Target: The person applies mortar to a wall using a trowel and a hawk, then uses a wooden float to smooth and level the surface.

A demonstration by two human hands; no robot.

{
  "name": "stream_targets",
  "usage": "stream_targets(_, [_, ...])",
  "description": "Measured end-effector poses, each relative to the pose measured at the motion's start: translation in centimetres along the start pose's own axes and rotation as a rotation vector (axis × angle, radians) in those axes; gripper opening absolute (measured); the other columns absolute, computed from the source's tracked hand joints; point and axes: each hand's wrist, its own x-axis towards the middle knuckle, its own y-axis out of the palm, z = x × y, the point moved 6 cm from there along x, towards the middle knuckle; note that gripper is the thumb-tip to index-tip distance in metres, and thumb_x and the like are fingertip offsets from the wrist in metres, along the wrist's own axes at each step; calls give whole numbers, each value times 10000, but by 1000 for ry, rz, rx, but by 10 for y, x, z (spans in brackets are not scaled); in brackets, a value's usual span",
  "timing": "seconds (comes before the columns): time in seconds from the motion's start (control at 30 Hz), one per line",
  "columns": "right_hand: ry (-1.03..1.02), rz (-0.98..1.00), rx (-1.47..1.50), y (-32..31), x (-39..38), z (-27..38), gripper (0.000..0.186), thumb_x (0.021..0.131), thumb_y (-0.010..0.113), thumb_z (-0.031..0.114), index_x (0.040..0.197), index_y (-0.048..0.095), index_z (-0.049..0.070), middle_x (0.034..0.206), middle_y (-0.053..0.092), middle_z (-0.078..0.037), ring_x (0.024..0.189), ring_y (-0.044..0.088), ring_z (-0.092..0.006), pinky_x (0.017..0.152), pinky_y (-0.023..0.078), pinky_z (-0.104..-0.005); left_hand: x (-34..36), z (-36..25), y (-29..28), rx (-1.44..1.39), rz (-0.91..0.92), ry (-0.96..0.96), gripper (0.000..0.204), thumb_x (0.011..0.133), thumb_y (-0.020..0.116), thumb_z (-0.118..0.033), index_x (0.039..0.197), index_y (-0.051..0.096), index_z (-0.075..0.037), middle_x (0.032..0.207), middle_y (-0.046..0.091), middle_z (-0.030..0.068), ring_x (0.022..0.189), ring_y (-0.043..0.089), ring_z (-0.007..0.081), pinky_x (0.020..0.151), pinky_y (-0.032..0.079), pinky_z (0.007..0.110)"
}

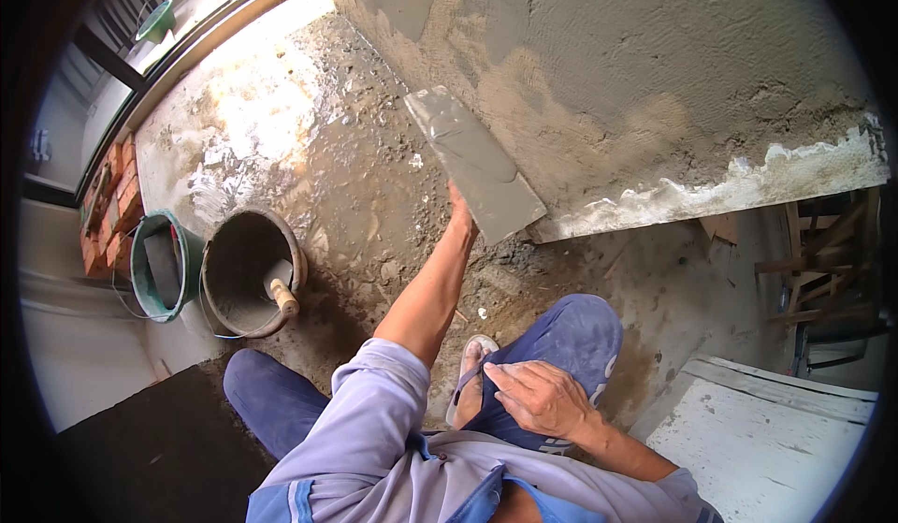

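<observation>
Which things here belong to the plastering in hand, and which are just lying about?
In use:
left hand holding the trowel
plastered wall
mortar bucket with a wooden-handled tool in it

Lying about:
green bucket
bricks
white board
right hand, resting on the knee

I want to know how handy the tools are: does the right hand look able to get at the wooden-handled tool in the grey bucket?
Probably not easily. The right hand rests on the knee, while the wooden-handled tool stands in the grey bucket across the body, beyond the outstretched left arm.

Building site, wet plastered wall (655, 65), mortar bucket (251, 275)
</observation>
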Motion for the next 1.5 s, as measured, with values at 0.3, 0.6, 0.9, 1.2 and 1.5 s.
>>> stream_targets(0.3, [50,-113,11,-13,-10,-19,520,795,660,97,1299,550,28,914,629,-106,828,637,-264,743,523,-375,-34,-45,84,434,-50,84,500,1014,438,-472,1031,590,4,695,504,34,539,508,147,446,468,314])
stream_targets(0.6, [25,-151,45,-6,9,-22,488,813,648,121,1279,534,27,826,614,-110,812,627,-305,727,518,-414,-110,-138,245,593,66,166,501,1029,434,-396,1243,468,56,839,482,89,687,511,147,599,528,315])
stream_targets(0.9, [-26,59,-57,10,21,6,550,817,700,204,1316,525,53,900,614,-66,864,610,-251,777,494,-376,-187,-264,407,328,631,576,304,1030,479,-321,874,521,-64,677,483,24,547,492,155,478,441,277])
stream_targets(1.2, [9,-14,-89,5,0,-5,439,824,676,190,1236,594,61,901,638,-71,857,623,-244,770,493,-364,-44,-99,78,439,-177,51,663,978,365,-615,1258,494,-29,893,591,114,727,640,195,595,597,397])
stream_targets(1.5, [29,-13,-103,5,-1,-8,406,830,654,152,1221,600,56,816,608,-78,830,609,-244,750,484,-367,-24,-112,157,491,-92,129,423,990,529,-425,945,589,-8,726,532,52,595,515,158,496,433,342])
